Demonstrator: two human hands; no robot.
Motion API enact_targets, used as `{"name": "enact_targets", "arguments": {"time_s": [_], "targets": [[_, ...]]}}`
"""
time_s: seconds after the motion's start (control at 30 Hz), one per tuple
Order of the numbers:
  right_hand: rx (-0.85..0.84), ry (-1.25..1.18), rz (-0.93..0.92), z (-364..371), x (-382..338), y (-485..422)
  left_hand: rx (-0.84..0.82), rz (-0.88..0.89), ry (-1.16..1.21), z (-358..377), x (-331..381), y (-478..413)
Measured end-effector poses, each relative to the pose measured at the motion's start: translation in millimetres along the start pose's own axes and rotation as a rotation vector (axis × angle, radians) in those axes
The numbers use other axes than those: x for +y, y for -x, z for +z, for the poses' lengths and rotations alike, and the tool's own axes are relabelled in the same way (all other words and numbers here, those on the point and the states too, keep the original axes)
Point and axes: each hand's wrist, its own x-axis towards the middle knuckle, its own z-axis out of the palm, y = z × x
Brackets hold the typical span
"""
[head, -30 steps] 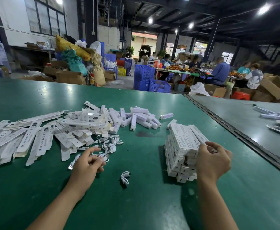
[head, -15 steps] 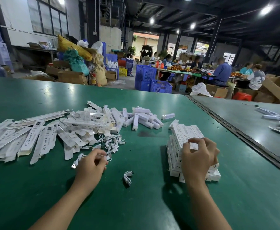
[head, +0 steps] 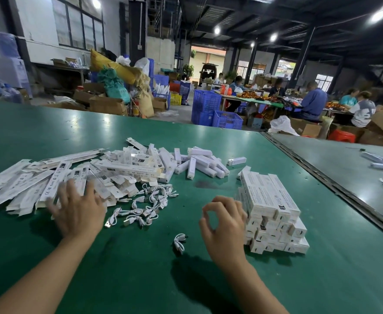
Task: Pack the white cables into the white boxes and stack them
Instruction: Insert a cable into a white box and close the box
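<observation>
Dozens of flat, unfolded white cardboard box sleeves (head: 27, 186) are lying in a loose heap at the left of the green table top (head: 118, 279). The left hand (head: 77, 211) is reaching over the near edge of that heap with its fingers (head: 69, 189) spread wide and straight, gripping nothing; it is motion-blurred, so whether it is touching the sleeves cannot be told. Just right of it, a tangle of short white coiled cables (head: 149, 200) is resting on the table, touching the heap's edge. One single white coiled cable (head: 179, 242) is lying apart, nearer the person, between the two hands. Farther back, a scatter of small folded white boxes (head: 199, 162) is sprawling across the middle of the table. The right hand (head: 224, 223) is hovering just beside the tall stack of closed white boxes (head: 274, 214), its fingers curling in and thumb meeting forefinger in a ring, with nothing showing in its grip. Right of the stack, a seam is dividing this table from a second green table (head: 344, 177). Beyond, blue plastic crates (head: 208, 109) are standing on the floor, and people are sitting at a far table.
</observation>
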Motion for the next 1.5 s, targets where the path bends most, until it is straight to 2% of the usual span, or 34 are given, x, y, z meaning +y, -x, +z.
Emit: {"name": "enact_targets", "arguments": {"time_s": [0.1,0.2,0.37,0.47,0.53,0.67,0.8,0.9,1.03,1.2,1.33,1.43,1.5], "targets": [[-0.114,-0.045,-0.046,6,-2,5,-0.176,-0.242,-0.018,1,-11,-14],[-0.162,-0.095,-0.035,9,0,6,-0.225,-0.268,-0.046,3,-10,-12],[-0.229,-0.118,0.0,12,2,5,-0.048,-0.384,0.236,-3,-8,-3],[-0.281,-0.165,-0.01,14,-3,5,0.118,-0.235,0.36,-11,-5,7],[-0.348,-0.213,-0.008,15,-6,7,0.129,-0.24,0.56,-20,7,13],[-0.559,-0.37,0.124,18,-11,12,0.028,-0.258,0.97,-32,48,28],[-0.7,-0.559,0.315,21,-16,15,-0.332,-0.285,1.381,-31,89,57],[-0.709,-0.708,0.396,18,-18,14,-0.513,-0.181,1.451,-27,102,79],[-0.64,-0.746,0.397,18,-19,12,-0.493,-0.03,1.44,-27,106,87],[-0.597,-0.695,0.404,18,-19,12,-0.564,-0.185,1.626,-31,100,90],[-0.631,-0.691,0.521,14,-17,10,-0.732,-0.313,1.871,-40,93,80],[-0.663,-0.718,0.553,11,-17,9,-0.755,-0.449,2.028,-44,80,66],[-0.678,-0.711,0.542,10,-18,9,-0.755,-0.478,2.101,-47,72,61]]}}
